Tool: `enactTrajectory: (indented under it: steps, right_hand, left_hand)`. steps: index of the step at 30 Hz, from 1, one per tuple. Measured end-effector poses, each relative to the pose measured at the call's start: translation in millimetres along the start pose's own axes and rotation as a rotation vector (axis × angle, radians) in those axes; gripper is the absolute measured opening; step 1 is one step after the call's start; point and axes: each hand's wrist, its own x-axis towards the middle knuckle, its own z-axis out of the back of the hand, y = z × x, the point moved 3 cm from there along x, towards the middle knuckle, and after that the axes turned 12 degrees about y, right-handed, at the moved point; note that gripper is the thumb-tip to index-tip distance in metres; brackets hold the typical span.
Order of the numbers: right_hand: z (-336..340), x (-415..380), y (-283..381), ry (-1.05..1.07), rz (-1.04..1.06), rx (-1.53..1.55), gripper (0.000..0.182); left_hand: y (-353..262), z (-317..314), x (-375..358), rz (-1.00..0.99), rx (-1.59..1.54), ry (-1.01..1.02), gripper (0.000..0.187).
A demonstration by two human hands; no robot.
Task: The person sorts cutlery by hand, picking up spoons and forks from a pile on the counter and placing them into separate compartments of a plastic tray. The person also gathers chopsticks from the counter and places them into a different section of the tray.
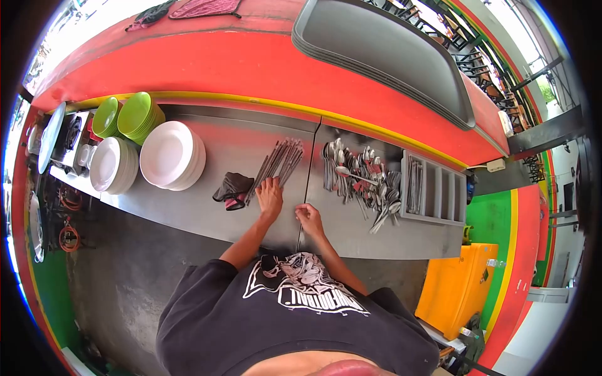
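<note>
My left hand (269, 199) lies on the near end of a pile of long, thin metal cutlery (283, 160), its fingers stretched out over the pieces. Their exact kind is too small to make out. Just left of that pile is a crumpled black and pink cloth (234, 188). My right hand (308, 218) is by the counter seam with its fingers curled in, and no object shows in it. Further right, a loose heap of spoons and forks (364, 175) lies beside a grey cutlery tray (445, 220). The tray's left compartment holds long thin cutlery.
White plates (168, 153) and green bowls (138, 116) stand stacked on the left of the metal counter (216, 135). Behind it rises a red ledge (207, 66) with stacked dark trays (382, 56). A yellow box (454, 288) stands at the lower right.
</note>
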Motion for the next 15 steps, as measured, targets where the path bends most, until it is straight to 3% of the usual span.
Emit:
enactTrajectory:
  steps: [7,15]
  right_hand:
    - [-39.1,-0.9,-11.4,0.129,0.026,0.017,0.018]
    - [-35.5,6.1,-12.4,0.059,-0.033,0.106,0.017]
  left_hand:
    - [9.3,0.6,3.1,-0.054,-0.070,0.019,0.019]
    - [15.7,6.1,4.1,-0.022,-0.135,0.119,0.019]
